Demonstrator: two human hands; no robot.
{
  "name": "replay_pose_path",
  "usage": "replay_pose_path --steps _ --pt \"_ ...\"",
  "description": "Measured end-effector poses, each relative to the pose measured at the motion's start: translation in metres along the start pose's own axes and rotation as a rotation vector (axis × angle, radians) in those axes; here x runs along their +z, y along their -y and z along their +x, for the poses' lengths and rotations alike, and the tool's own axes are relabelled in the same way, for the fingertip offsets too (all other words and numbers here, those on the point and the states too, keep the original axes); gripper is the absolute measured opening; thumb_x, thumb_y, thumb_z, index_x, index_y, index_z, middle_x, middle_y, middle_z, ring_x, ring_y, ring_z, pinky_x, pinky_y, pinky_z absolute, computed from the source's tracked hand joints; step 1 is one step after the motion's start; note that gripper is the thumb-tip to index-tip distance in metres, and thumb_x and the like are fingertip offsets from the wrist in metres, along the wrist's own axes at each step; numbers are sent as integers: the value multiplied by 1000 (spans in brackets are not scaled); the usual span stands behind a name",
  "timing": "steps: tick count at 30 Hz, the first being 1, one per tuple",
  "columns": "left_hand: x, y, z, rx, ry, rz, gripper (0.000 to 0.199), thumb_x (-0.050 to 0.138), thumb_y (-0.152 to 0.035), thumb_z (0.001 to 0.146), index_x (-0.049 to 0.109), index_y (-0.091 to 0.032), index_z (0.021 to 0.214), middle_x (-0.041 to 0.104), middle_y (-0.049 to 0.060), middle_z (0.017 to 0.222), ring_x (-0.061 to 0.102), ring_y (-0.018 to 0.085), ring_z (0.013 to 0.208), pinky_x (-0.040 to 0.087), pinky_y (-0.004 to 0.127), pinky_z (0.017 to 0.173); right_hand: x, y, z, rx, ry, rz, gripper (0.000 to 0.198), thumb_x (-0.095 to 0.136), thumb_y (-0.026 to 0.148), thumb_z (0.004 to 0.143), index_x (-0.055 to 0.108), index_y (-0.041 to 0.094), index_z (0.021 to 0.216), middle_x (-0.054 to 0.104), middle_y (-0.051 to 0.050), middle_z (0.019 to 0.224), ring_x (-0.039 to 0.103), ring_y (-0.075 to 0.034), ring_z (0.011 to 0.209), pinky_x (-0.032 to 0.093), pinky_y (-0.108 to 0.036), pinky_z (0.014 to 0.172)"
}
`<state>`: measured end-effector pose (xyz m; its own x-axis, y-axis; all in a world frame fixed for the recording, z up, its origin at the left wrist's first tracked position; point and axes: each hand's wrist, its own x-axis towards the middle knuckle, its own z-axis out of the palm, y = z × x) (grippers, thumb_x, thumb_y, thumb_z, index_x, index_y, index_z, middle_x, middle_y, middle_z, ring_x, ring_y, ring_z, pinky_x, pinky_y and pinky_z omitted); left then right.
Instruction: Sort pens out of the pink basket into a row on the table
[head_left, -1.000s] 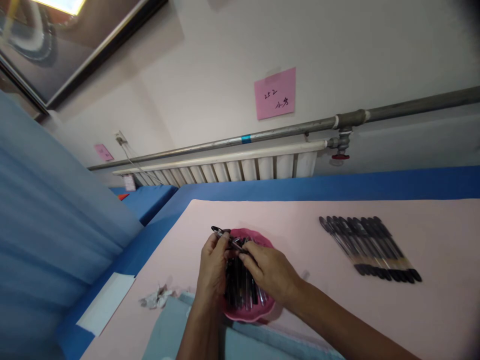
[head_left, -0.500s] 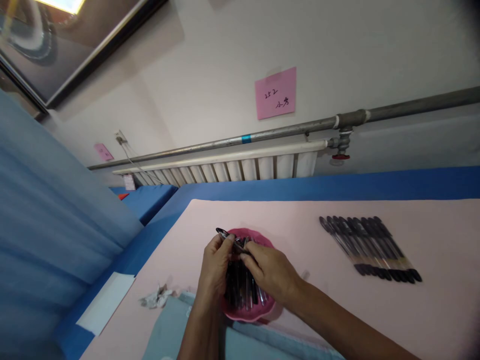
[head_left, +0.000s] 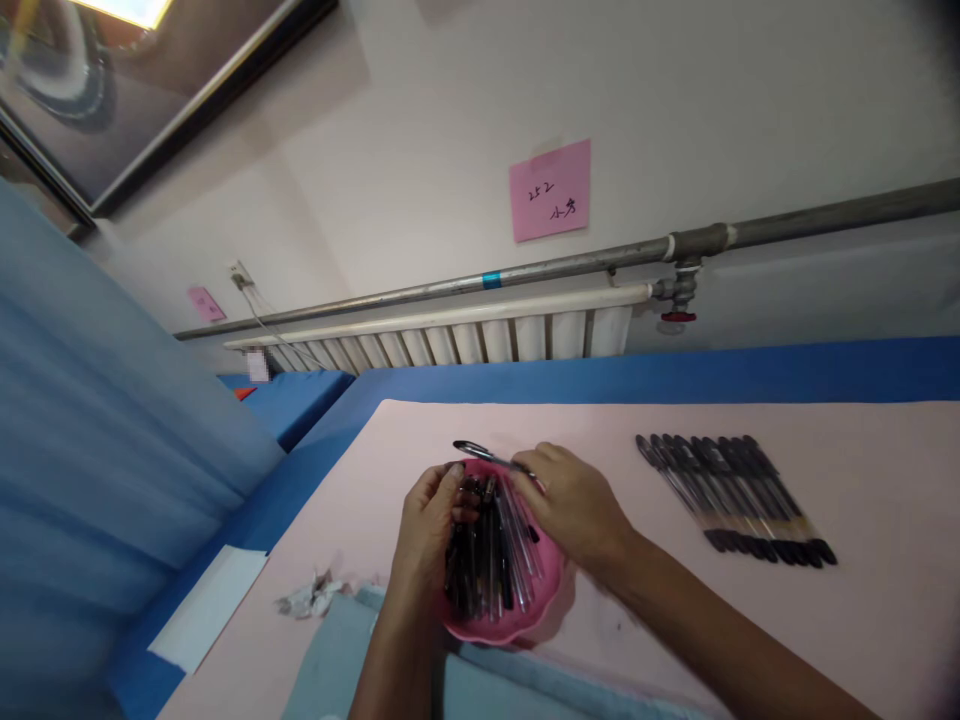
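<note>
A pink scalloped bowl [head_left: 551,595] stands before me, filled with loose pen parts, clear barrels and black pieces [head_left: 487,560]. Above its far rim, my right hand [head_left: 570,500] grips a clear pen with a black end [head_left: 484,453], which points to the left. My left hand [head_left: 429,520] is at the bowl's left rim with thumb and fingers closed together. Something dark shows at its fingertips, too small to name. To the right, a slanted row of several black-capped clear pens [head_left: 735,500] lies side by side on the pink sheet [head_left: 600,430].
Crumpled white tissue [head_left: 311,597] and a white paper [head_left: 210,610] lie at the left. Light blue-green cloth [head_left: 337,660] is at the front edge. Behind the blue surface [head_left: 675,372] are a radiator [head_left: 502,338] and a pipe [head_left: 585,262]. A blue curtain [head_left: 112,450] hangs left.
Both hands were together over the bowl at the pen. Now they are apart: my right hand has moved right and slightly up with the pen, while my left stays at the bowl.
</note>
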<state>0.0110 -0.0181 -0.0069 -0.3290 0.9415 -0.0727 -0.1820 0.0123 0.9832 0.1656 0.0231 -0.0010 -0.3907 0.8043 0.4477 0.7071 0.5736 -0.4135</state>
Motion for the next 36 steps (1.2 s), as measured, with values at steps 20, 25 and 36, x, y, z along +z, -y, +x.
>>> replay_pose_path --steps 20,25,36 --pt "-9 1 1 3 6 141 30 59 -44 72 60 -15 82 59 0 72 54 10 61 42 21 55 -27 -67 2 427 466 -416 22 47 9 73 68 11 81 69 -16 75 66 -26 73 38 -28 54" --pt "-9 5 1 86 22 432 22 54 -37 75 63 -19 84 63 1 75 56 13 64 42 23 57 -22 -69 4 376 447 -420 29 42 8 78 63 12 97 69 -16 88 65 -25 80 38 -27 56" --pt "1 9 -6 233 224 1231 12 51 -17 74 63 -19 72 65 5 84 57 18 80 38 29 71 -27 -48 7 264 394 -365 24 40 13 81 64 13 84 66 -14 81 61 -23 75 34 -29 56"
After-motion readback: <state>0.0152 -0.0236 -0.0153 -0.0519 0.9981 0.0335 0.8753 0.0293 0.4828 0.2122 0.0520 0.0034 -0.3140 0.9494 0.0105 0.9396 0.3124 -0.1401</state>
